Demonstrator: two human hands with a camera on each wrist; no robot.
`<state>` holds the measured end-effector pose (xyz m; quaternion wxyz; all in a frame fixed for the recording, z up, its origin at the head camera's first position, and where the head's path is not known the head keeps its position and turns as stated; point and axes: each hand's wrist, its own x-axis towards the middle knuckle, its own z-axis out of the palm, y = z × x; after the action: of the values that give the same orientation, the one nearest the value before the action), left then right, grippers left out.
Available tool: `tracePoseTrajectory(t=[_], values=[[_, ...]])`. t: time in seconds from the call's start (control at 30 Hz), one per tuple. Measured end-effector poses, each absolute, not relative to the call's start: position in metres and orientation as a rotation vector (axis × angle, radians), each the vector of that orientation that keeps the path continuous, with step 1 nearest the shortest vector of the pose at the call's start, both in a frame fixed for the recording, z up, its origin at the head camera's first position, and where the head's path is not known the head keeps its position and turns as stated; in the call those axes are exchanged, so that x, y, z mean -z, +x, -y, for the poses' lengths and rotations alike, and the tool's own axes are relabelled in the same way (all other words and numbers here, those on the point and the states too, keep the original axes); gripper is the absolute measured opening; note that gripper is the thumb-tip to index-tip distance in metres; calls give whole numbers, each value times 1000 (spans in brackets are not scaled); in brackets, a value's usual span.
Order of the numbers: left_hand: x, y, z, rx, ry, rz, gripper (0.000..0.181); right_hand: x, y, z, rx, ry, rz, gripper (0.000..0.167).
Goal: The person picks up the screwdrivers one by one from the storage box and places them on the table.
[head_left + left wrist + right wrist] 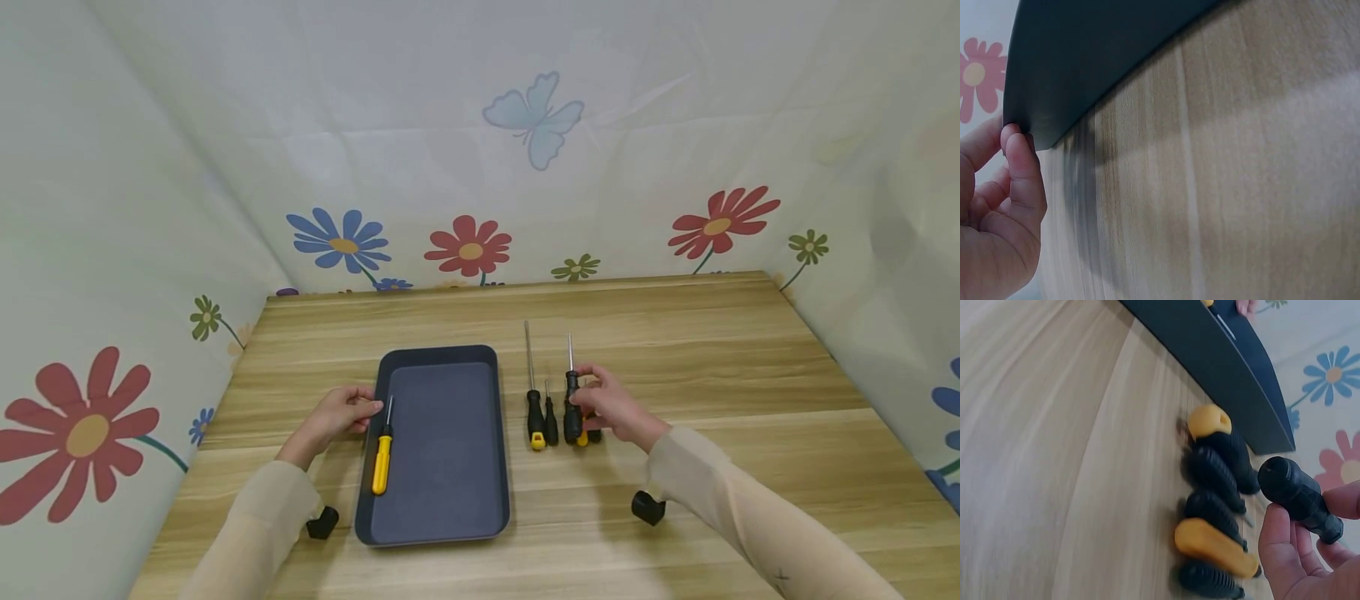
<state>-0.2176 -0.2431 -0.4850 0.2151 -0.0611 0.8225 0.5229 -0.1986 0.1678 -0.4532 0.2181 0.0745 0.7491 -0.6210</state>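
Observation:
My left hand point(337, 417) pinches the left rim of a dark grey rectangular tray point(442, 454) between thumb and fingers; the left wrist view shows this grip on the tray wall point(1085, 56). Inside, along the left wall, lies a screwdriver point(382, 465) with a yellow and black handle. To the tray's right, my right hand point(611, 408) holds a black-handled screwdriver point(1297, 497) by its handle, raised above the table. Below and beside it lie several more: a long black one with a yellow end point(536, 412), a small black one point(551, 423), a yellow-handled one point(1216, 547) and a ribbed black one point(1210, 580).
The wooden table point(675, 333) meets a white curtain point(420, 100) printed with flowers at its back and sides. A black device point(323, 523) sits at my left wrist, another black device point(648, 507) at the right.

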Motion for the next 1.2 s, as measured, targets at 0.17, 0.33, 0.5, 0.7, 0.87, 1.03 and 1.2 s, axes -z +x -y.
tracePoseTrajectory(t=[0.17, 0.33, 0.5, 0.7, 0.87, 1.03, 1.2], values=[[484, -217, 243, -1455, -160, -2279, 45, 454, -202, -179, 1731, 229, -2072, 52], [484, -216, 243, -1457, -157, -2277, 46, 454, -204, -190, 1704, 235, -2083, 54], [484, -216, 243, -1455, -161, -2277, 46, 455, -205, -199, 1683, 252, -2089, 55], [484, -216, 243, -1451, -160, -2282, 47, 458, -206, -204, 1652, 284, -2107, 55], [484, -216, 243, -1448, -159, -2284, 47, 462, -207, -208, 1596, 307, -2133, 55], [485, -216, 243, -1445, -164, -2289, 48, 468, -208, -212, 1542, 316, -2159, 53], [485, -216, 243, -1444, -164, -2292, 48, 472, -208, -213, 1509, 328, -2160, 54]])
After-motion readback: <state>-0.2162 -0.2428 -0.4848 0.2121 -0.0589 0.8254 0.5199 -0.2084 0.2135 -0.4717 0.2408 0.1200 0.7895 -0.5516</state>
